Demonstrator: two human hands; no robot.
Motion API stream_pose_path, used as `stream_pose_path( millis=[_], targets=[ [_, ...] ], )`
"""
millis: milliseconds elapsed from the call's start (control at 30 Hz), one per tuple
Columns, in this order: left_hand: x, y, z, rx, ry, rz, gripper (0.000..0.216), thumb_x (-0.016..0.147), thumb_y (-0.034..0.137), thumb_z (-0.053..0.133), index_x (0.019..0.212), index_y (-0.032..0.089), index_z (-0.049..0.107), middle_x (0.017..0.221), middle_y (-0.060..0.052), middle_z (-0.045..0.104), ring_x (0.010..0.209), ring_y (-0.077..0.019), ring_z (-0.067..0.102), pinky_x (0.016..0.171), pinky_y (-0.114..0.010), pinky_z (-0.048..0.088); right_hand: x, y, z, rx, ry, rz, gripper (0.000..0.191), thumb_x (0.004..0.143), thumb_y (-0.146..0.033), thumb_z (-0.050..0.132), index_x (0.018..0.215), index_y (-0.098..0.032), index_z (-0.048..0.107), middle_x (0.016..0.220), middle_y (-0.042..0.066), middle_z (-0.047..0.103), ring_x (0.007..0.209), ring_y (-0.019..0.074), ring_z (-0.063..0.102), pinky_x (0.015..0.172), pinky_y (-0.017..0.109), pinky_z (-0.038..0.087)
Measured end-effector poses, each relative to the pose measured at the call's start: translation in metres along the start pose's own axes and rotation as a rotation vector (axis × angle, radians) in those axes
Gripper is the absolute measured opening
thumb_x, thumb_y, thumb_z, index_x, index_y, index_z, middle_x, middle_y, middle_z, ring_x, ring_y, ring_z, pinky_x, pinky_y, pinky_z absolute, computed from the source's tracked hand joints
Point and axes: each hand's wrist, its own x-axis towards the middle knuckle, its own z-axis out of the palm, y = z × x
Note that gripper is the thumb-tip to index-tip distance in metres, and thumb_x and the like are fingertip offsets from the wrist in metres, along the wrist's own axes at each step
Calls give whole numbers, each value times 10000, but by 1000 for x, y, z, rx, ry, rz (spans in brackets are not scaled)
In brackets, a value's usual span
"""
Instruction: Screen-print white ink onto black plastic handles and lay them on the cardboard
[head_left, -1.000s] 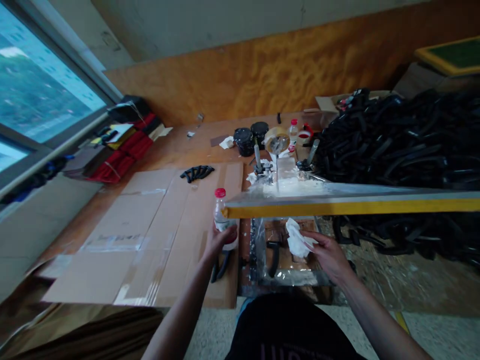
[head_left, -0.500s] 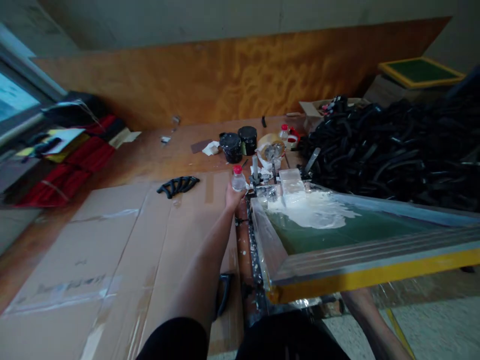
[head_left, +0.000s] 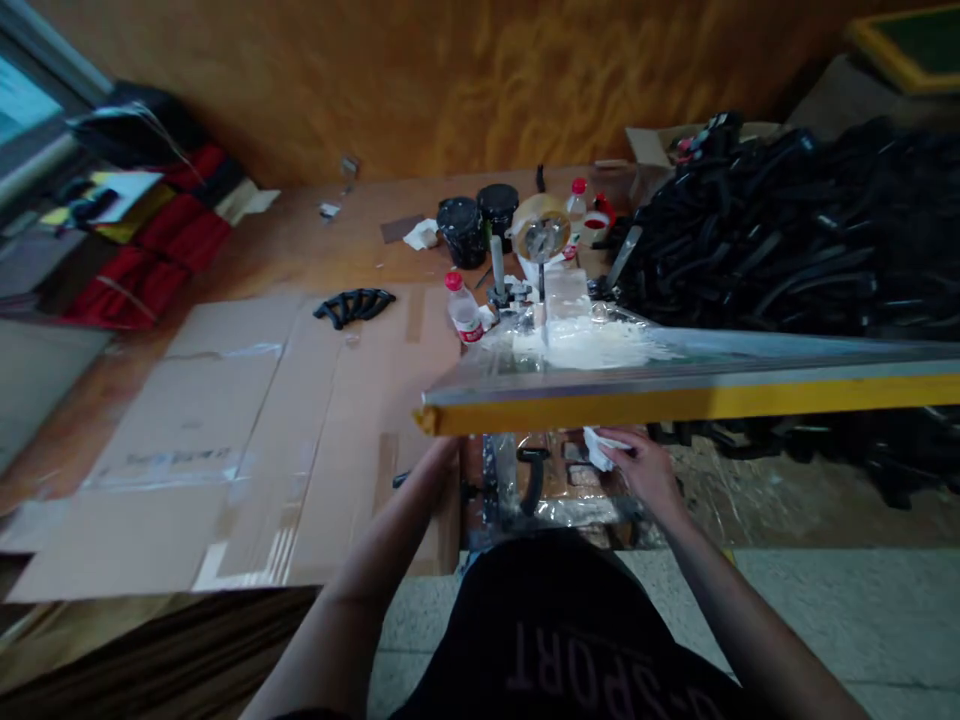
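Note:
A screen-printing frame [head_left: 615, 404] with yellow edging and white paste [head_left: 592, 345] on its mesh is tilted up at its near side. Beneath that raised edge, my right hand [head_left: 646, 468] pinches a crumpled white tissue [head_left: 602, 447] above the printing base. A curved black handle [head_left: 532, 480] lies on the base, left of the tissue. My left forearm [head_left: 420, 500] reaches up to the frame's left corner, which hides the fingers. Beyond that corner a clear plastic bottle with a red cap [head_left: 465, 312] stands near the cardboard's edge, apart from my hands.
Flat cardboard [head_left: 247, 440] covers the table at left, with a row of black handles [head_left: 354, 307] on it. Two dark paint tubs [head_left: 460, 232] and a tape roll [head_left: 540, 228] are behind the frame. A large heap of black handles [head_left: 787, 240] fills the right.
My left hand has let go of the bottle and come back to the frame's corner. The frame's near side is higher. My right hand now shows under it with a tissue. The view has tilted down.

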Motion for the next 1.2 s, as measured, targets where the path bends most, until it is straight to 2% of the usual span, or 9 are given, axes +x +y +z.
stream_pose_path(
  millis=[67,167,300,433,600,767,867,1000,1200],
  targets=[
    [-62,13,12,41,-75,-2,223,881,374,570,843,159,616,809,-20,646,771,-153,609,720,-277,492,8,2,-3,-36,-75,-88,195,720,-341,681,877,-264,768,994,53,722,955,255,637,877,400,474],
    [-135,34,36,290,-201,20,318,817,482,622,970,203,608,928,-47,658,894,-203,619,792,-312,498,16,1,2,-79,-201,-204,177,761,-295,652,898,-253,758,984,56,710,938,239,636,872,383,461],
    [-175,50,53,535,-227,-85,264,884,389,538,1066,204,588,982,-72,646,973,-226,612,811,-318,493,20,-5,23,-147,-380,-342,152,780,-222,636,887,-242,743,936,48,691,924,225,630,851,358,450],
    [-191,43,47,558,-198,-130,237,928,316,466,1115,235,586,1010,-56,610,920,-186,608,769,-284,495,9,-6,46,-224,-563,-450,146,797,-167,632,874,-235,734,906,41,677,894,208,620,830,335,443],
    [-206,31,43,490,-193,-151,223,937,299,454,1063,223,621,977,-60,586,942,-173,570,818,-280,491,-1,8,73,-406,-754,-525,161,802,-92,604,803,-205,719,873,51,668,829,189,615,769,295,432],
    [-206,31,43,452,-194,-140,235,941,280,438,1082,223,618,960,-56,578,933,-175,554,837,-285,485,13,11,102,-488,-741,-517,79,757,-127,672,771,-205,675,824,39,658,797,191,600,718,276,403],
    [-206,33,41,437,-185,-145,226,935,258,442,1080,224,612,967,-55,576,947,-177,552,831,-275,483,19,11,103,-518,-732,-534,74,742,-134,675,753,-202,647,806,30,649,794,186,588,710,269,386],
    [-205,34,39,430,-213,-150,220,942,269,422,1036,212,613,974,-61,577,928,-183,550,804,-283,485,21,12,96,-547,-826,-559,100,732,-111,635,692,-198,608,776,23,638,760,176,577,685,264,372],
    [-203,34,37,436,-237,-172,192,928,234,441,1027,225,605,996,-58,583,955,-186,549,790,-278,483,30,-1,117,-611,-778,-549,73,758,-146,613,710,-202,606,793,36,634,783,191,570,718,283,377]
  ],
)
